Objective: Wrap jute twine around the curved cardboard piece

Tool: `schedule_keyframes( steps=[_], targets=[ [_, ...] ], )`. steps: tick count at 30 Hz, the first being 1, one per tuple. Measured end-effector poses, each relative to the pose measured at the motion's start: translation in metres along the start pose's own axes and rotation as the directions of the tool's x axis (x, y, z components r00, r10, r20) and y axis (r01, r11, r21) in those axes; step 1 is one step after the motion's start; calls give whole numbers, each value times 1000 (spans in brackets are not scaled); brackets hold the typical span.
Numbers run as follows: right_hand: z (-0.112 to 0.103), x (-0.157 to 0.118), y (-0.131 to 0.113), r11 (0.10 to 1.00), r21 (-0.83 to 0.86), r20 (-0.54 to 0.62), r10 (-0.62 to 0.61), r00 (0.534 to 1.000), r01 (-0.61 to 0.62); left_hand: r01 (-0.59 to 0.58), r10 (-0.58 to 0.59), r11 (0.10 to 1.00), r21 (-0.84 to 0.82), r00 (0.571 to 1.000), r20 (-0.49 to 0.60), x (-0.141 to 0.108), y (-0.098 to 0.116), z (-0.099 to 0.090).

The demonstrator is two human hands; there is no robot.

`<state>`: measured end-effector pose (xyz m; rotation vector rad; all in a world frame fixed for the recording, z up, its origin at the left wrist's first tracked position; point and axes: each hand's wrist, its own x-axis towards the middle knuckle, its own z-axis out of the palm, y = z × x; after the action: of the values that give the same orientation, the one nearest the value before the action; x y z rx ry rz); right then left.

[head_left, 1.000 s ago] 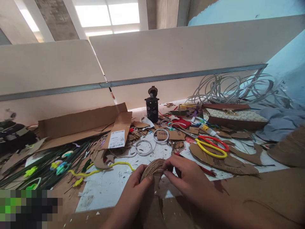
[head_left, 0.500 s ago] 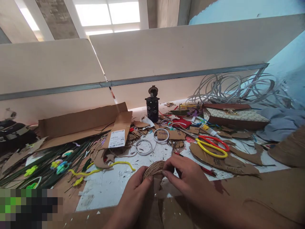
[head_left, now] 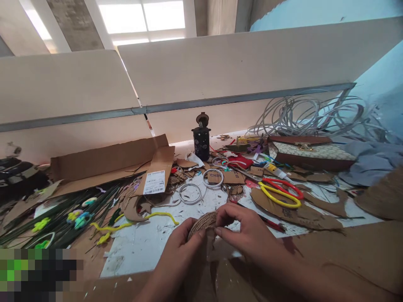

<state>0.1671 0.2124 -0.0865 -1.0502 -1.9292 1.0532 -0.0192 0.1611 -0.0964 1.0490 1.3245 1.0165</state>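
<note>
A curved cardboard piece wrapped in jute twine [head_left: 203,223] is held low in the middle of the head view, above the front of the table. My left hand [head_left: 180,248] is closed around its left side, with the thumb on the wrapped face. At the piece's right edge, the thumb and index finger of my right hand [head_left: 244,230] are pinched on the twine. The exact strand between them is too small to make out. Below the wrapping, the lower part of the piece lies in shadow between my wrists.
Yellow-and-red-handled scissors [head_left: 280,193] lie right of my hands on cardboard scraps. Beyond are two white rings [head_left: 190,194], an open black bottle [head_left: 202,143] and a handbag [head_left: 310,155]. Pipe-cleaner flowers [head_left: 78,219] and a labelled cardboard strip [head_left: 155,178] are at left.
My right fingers have shifted very slightly at the wrapped edge, and the twine-wrapped piece has tilted a little. Otherwise things stand as before.
</note>
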Motion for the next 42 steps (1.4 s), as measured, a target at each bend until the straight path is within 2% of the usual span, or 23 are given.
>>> schedule_keyframes(
  steps=[6, 11, 20, 28, 36, 42],
  targets=[
    [-1, -1, -4, 1000, 3, 1, -12, 1000, 12, -51, 51, 999, -7, 999, 17, 3, -1, 0],
    [0, -2, -1, 1000, 13, -4, -15, 1000, 15, -14, 16, 996, -91, 1000, 19, 1, 1, 2],
    [3, 0, -1, 998, 29, -44, -55, 997, 57, -33, 36, 996, -85, 999, 35, 4, 3, 4],
    [2, 0, -5, 982, 188, -19, -28, 999, 31, 9, -12, 988, -155, 1000, -23, -2, 17, 8],
    [3, 1, 1, 975, 222, 18, 3, 1000, -7, 17, -27, 985, -172, 998, -54, -3, 17, 8],
    [5, -3, 2, 981, 190, 45, 15, 999, -24, 28, -26, 993, -114, 999, 22, -6, 0, 6]
  ],
)
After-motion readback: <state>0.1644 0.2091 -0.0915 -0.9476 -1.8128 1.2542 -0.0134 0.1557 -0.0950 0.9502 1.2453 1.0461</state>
